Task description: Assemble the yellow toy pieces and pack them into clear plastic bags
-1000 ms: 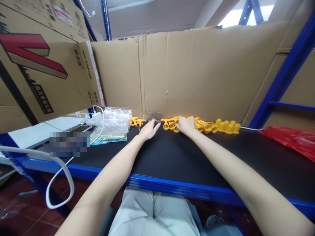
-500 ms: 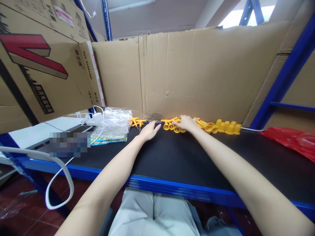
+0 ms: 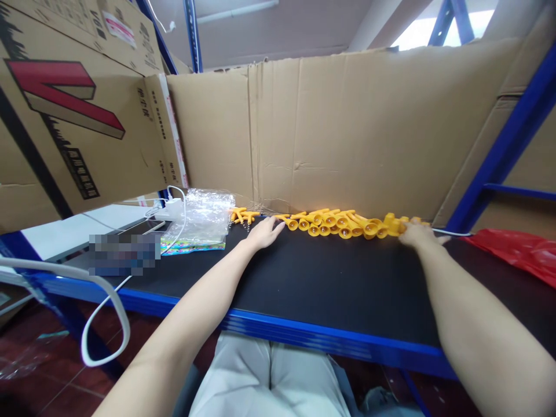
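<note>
A row of yellow plastic toy parts (image 3: 343,223) lies along the back of the black shelf top (image 3: 330,284), against a cardboard wall. My left hand (image 3: 264,231) rests flat and open on the shelf, its fingertips just left of the row's left end. My right hand (image 3: 417,233) lies over the row's right end, on the squat yellow pieces there. Its fingers curl down over them and I cannot see whether it holds one. A few more yellow parts (image 3: 241,215) lie apart, further left.
A crinkled clear plastic bag (image 3: 200,217) sits left of the parts on a colourful sheet. A white charger and cable (image 3: 171,205) lie behind it. A red plastic bag (image 3: 516,252) lies at the right. Cardboard boxes (image 3: 73,110) and blue rack posts (image 3: 504,145) surround the shelf.
My right hand has moved from the middle of the yellow row to its right end. The row's middle now shows. My left hand has stayed put.
</note>
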Available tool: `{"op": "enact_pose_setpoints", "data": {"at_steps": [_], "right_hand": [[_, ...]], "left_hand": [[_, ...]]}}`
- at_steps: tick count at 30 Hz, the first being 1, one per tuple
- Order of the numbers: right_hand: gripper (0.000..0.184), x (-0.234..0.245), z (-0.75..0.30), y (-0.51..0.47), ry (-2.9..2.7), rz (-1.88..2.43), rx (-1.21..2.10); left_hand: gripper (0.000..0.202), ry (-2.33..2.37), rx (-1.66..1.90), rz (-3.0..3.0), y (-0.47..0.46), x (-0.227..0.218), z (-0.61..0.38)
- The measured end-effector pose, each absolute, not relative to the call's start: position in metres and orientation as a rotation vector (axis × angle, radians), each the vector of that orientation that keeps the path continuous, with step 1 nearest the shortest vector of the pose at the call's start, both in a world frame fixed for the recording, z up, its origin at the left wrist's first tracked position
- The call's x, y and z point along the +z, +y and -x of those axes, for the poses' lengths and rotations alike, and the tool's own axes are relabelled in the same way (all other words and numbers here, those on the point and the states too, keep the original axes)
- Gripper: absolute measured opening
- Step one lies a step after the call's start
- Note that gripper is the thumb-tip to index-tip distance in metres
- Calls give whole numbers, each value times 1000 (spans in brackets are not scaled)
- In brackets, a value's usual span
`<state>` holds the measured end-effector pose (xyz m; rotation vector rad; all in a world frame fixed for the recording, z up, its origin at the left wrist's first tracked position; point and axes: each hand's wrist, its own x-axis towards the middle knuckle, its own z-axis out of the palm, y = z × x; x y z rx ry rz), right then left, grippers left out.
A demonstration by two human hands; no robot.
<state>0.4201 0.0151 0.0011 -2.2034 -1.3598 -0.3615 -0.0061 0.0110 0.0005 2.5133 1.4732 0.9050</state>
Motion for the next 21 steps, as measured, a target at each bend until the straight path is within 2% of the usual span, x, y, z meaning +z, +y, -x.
{"op": "enact_pose_setpoints", "data": {"at_steps": [3, 8, 10, 14, 19, 21], "right_hand": [[48, -12, -422, 9, -1397, 2321, -295], [58, -7, -413, 9, -1449, 2282, -339], [52, -2, -409, 11, -1476, 2314, -344], [29, 11, -400, 14, -1473, 2358, -451], [3, 34, -387, 15, -1418, 2478, -379], [8, 44, -383, 16, -1437, 2482, -272]], "left_hand": [[47, 1479, 883, -2512, 13, -1, 6], [45, 1485, 856, -2535, 17, -4, 7], [40, 1492, 845, -2556, 19, -5, 7], [28, 1522, 803, -2582, 23, -8, 8], [29, 1528, 769, -2582, 26, -11, 8], [29, 1523, 769, -2589, 27, -12, 8]]}}
